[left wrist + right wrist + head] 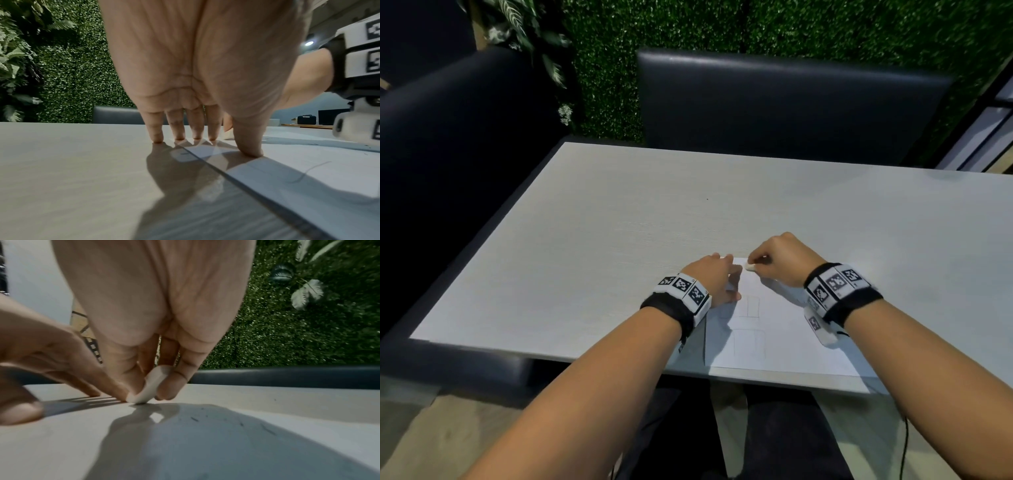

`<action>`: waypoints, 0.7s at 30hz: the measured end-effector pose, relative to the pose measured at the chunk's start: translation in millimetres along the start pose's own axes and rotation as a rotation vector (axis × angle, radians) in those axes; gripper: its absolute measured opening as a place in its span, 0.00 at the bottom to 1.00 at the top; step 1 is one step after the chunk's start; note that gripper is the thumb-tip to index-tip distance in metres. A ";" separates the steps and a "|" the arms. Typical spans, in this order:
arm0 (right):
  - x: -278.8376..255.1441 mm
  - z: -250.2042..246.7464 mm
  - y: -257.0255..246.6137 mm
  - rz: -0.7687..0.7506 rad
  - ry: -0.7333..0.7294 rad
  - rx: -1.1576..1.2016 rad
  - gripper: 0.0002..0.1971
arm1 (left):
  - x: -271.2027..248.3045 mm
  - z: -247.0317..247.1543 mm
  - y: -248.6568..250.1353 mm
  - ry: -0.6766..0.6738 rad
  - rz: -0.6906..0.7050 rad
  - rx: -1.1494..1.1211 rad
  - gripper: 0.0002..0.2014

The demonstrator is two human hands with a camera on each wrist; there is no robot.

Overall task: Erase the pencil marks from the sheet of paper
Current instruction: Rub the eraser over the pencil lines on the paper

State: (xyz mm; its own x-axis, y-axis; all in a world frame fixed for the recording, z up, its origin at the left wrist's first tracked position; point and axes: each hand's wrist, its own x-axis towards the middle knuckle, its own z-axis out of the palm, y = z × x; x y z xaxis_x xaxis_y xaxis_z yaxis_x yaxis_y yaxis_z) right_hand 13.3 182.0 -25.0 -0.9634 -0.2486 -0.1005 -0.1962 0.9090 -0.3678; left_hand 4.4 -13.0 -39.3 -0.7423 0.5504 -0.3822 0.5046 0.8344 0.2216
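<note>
Nothing I can actually read from my end, tbh. The only markings are the black-and-white square code tags on the left wristband [681, 286] and the right wristband [837, 282], pixel patterns with no letters or digits. The sheet of paper [791, 346] just has faint pencil boxes, no writing.
</note>
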 end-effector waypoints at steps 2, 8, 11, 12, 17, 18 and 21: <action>-10.1 6.5 -1.2 -0.029 -0.030 -0.015 0.07 | -0.9 -1.7 0.9 0.014 -0.004 0.024 0.24; -18.1 6.9 -1.4 -0.071 -0.064 -0.021 0.08 | -7.5 -3.5 1.9 0.054 -0.020 0.091 0.26; -5.4 1.1 3.0 -0.010 -0.007 -0.008 0.07 | -9.4 -5.1 3.8 0.043 -0.025 0.101 0.25; -7.2 1.9 2.2 -0.018 -0.011 -0.013 0.07 | -10.8 -6.4 4.1 0.042 -0.025 0.102 0.25; -37.0 13.7 -2.9 -0.103 -0.061 -0.008 0.08 | -11.2 -6.0 5.6 0.036 -0.032 0.108 0.25; -35.2 12.9 -2.0 -0.112 -0.067 0.002 0.07 | -11.6 -6.0 5.2 0.042 -0.031 0.109 0.24; -15.8 5.8 2.6 -0.068 -0.024 -0.011 0.08 | -11.8 -5.8 3.6 0.047 -0.015 0.114 0.23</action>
State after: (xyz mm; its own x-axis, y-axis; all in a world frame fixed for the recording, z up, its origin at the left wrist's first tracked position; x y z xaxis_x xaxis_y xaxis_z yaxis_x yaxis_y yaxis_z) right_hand 29.0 186.4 -29.8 -0.9430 -0.3181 -0.0975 -0.2636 0.8932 -0.3644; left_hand 12.5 -16.3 -28.8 -0.7689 0.5406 -0.3412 0.5381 0.8355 0.1112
